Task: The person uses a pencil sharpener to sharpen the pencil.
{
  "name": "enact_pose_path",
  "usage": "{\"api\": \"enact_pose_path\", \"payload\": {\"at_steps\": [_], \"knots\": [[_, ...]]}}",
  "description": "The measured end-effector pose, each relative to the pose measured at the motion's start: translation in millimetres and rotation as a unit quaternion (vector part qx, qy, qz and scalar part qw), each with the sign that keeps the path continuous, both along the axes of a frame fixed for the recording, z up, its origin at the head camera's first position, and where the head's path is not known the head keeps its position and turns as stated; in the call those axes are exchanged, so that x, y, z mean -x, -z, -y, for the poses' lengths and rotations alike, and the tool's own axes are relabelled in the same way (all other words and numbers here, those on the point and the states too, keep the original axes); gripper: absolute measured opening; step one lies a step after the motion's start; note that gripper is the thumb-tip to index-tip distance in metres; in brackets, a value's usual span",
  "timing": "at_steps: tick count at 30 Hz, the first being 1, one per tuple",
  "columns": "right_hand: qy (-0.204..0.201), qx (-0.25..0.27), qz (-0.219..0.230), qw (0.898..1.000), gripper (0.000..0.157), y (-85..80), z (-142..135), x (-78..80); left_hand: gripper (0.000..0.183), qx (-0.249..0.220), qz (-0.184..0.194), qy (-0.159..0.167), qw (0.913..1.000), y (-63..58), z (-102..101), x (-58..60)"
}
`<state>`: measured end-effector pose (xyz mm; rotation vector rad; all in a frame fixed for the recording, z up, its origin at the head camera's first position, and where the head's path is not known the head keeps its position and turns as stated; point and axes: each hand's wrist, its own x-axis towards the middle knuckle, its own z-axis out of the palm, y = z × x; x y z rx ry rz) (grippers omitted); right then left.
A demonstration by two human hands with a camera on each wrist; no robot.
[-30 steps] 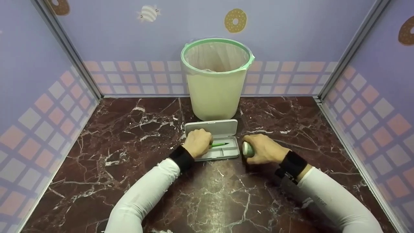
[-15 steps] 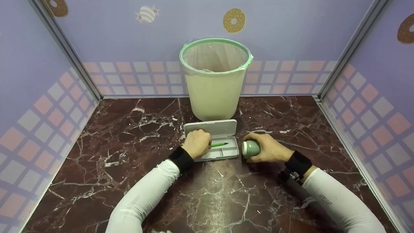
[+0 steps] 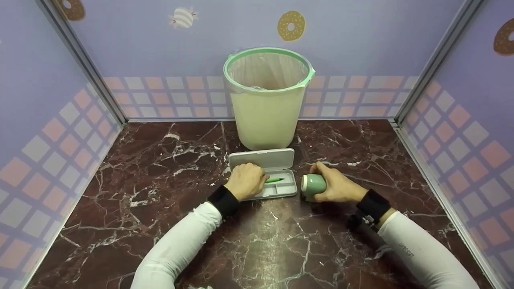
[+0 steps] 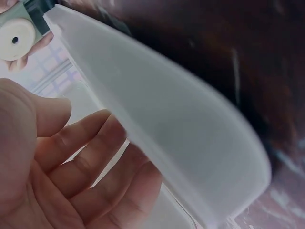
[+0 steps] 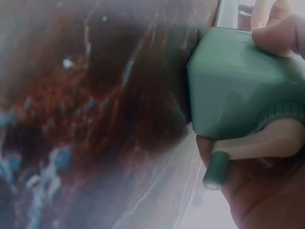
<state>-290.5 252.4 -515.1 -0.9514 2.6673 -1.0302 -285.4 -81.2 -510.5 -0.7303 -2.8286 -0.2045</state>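
Note:
My left hand (image 3: 246,180) is over the left part of an open pencil case (image 3: 285,189), its lid standing up at the back. In the left wrist view the fingers (image 4: 90,162) are loosely bent beside the lid (image 4: 157,109), the thumb apart from them, with nothing visible between. A green pencil (image 3: 275,180) lies in the case's upper compartment, its left end hidden by that hand. Just right of the case, my right hand (image 3: 339,185) grips a green crank pencil sharpener (image 5: 238,81). The sharpener's pale round face with a dark hole (image 4: 15,39) points toward the case.
A cream trash bin (image 3: 267,116) with a green rim and clear liner stands behind the case. The dark red marble-patterned tabletop (image 3: 168,233) is enclosed by patterned panels (image 3: 361,48) at the back and sides. Small white specks lie left of the case.
The sharpener has turned so more of its green body shows, and my right hand has shifted slightly right. My left hand has edged right over the case, covering more of the pencil.

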Motion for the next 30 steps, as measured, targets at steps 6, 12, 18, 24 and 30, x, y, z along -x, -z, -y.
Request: {"api": "enact_pose_path", "payload": {"at_steps": [6,12,18,24,30], "knots": [[0.008,-0.005,-0.016,1.000,0.066,1.9,-2.2,-0.9,0.038,-0.026,0.006,0.007,0.9996,-0.8,0.4,-3.9],[0.022,-0.004,-0.025,0.999,0.067,3.6,-1.2,-2.8,0.031,-0.041,0.005,0.008,0.9991,-2.3,1.1,-7.2],[0.023,0.021,-0.032,0.999,0.067,6.2,-2.0,-3.1,0.025,-0.060,0.004,0.008,0.9982,-3.3,-0.2,-10.4],[0.017,0.036,-0.036,0.999,0.068,8.3,-2.9,-2.0,0.023,-0.073,0.000,0.022,0.9971,-5.0,-3.4,-12.6],[0.025,0.061,-0.030,0.997,0.067,-1.7,-1.3,-0.2,0.023,-0.078,0.003,0.025,0.9966,-7.3,-5.0,-14.1]]}}
